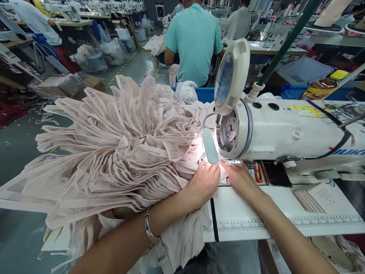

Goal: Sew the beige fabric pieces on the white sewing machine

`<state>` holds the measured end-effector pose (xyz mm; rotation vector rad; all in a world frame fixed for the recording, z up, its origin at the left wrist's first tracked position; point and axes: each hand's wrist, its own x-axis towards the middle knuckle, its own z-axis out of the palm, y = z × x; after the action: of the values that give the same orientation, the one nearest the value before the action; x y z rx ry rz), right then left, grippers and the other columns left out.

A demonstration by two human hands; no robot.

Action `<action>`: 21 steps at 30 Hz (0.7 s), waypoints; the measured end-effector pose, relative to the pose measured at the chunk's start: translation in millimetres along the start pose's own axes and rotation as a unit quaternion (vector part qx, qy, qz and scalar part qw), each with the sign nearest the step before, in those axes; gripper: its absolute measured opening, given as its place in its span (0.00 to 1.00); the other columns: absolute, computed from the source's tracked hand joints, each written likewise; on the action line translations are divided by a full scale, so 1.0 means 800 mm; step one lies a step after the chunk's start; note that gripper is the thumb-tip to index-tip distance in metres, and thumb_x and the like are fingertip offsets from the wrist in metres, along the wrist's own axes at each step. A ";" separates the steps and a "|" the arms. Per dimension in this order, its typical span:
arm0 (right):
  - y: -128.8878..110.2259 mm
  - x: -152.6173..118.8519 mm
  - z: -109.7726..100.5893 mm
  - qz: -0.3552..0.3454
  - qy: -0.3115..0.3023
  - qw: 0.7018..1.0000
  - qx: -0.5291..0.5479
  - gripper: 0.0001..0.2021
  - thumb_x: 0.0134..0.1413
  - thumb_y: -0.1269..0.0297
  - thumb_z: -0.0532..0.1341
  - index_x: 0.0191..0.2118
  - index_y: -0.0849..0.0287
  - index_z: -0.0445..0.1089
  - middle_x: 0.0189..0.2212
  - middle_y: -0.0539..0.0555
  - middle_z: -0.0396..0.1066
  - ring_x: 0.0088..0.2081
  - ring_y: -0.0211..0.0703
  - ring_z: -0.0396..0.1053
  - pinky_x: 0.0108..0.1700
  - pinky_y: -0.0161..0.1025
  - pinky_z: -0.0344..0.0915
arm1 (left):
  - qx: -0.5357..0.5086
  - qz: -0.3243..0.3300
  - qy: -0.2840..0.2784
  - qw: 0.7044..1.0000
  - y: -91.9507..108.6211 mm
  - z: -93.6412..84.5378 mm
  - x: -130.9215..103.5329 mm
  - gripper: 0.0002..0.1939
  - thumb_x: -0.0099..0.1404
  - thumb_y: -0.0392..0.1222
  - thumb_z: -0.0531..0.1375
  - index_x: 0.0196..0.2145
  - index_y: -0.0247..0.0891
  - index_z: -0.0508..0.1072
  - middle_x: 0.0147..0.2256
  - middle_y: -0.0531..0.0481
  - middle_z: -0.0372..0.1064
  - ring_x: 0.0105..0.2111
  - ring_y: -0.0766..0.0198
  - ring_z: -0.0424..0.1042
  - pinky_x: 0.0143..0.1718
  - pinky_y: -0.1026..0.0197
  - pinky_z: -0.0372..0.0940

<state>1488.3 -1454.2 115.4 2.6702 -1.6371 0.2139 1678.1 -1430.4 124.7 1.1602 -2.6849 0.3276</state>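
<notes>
The left hand (205,183) lies on the cloth (137,152), its fingers bent and close together — I cannot tell whether they pinch it. The right hand (236,177) is just beside it at three o'clock, fingers stretched forward; its fingertips are partly hidden, so I cannot tell its grip either. With the hands as the clock's centre, the pale pink cloth heaps in bunched layers from eight to eleven o'clock, and a bit of it shows between the hands. The lamp (210,146) glows at twelve, near the fingers, and the machine (273,129) stands at two. At three lies a phone (276,174) — beyond it, cards (322,196). A ruler (319,220) runs along the table (242,207) at four
</notes>
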 end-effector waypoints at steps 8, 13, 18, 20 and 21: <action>-0.001 -0.017 0.001 -0.036 0.100 0.994 0.034 0.23 0.59 0.80 0.49 0.48 0.54 0.76 0.39 0.54 0.78 0.38 0.45 0.72 0.41 0.40 0.68 | -0.032 0.055 -0.027 0.998 -0.037 -0.013 -0.001 0.10 0.70 0.28 0.52 0.32 0.36 0.68 0.33 0.46 0.71 0.33 0.58 0.69 0.39 0.57 0.63; 0.000 -0.024 0.007 -0.062 0.117 0.990 0.043 0.24 0.58 0.81 0.50 0.52 0.54 0.75 0.43 0.55 0.76 0.43 0.45 0.72 0.44 0.41 0.70 | -0.076 0.075 -0.004 0.994 -0.062 -0.015 0.001 0.10 0.72 0.28 0.51 0.36 0.35 0.69 0.35 0.47 0.72 0.36 0.60 0.70 0.38 0.60 0.63; -0.001 -0.022 0.006 -0.065 0.140 0.988 0.009 0.26 0.55 0.83 0.50 0.51 0.54 0.75 0.42 0.54 0.77 0.40 0.45 0.72 0.43 0.41 0.71 | -0.081 0.077 0.041 0.993 -0.062 -0.007 -0.002 0.09 0.74 0.30 0.51 0.37 0.35 0.69 0.34 0.47 0.70 0.37 0.60 0.69 0.40 0.60 0.62; -0.001 -0.021 0.004 -0.071 0.155 0.985 0.002 0.27 0.55 0.84 0.50 0.51 0.54 0.75 0.41 0.53 0.78 0.39 0.44 0.72 0.43 0.39 0.71 | -0.069 0.079 0.041 0.994 -0.061 -0.004 -0.003 0.11 0.73 0.29 0.51 0.33 0.35 0.68 0.32 0.47 0.68 0.37 0.59 0.69 0.39 0.60 0.61; -0.001 -0.021 0.003 -0.073 0.159 0.985 0.001 0.27 0.54 0.85 0.50 0.51 0.54 0.75 0.41 0.52 0.78 0.39 0.44 0.73 0.42 0.39 0.71 | -0.064 0.080 0.037 0.994 -0.061 -0.003 -0.003 0.11 0.73 0.29 0.52 0.32 0.35 0.67 0.32 0.47 0.68 0.37 0.59 0.68 0.38 0.60 0.61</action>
<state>1482.2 -1439.1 111.2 2.5726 -1.3433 0.6042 1715.9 -1460.6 132.2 0.8835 -2.6955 0.2133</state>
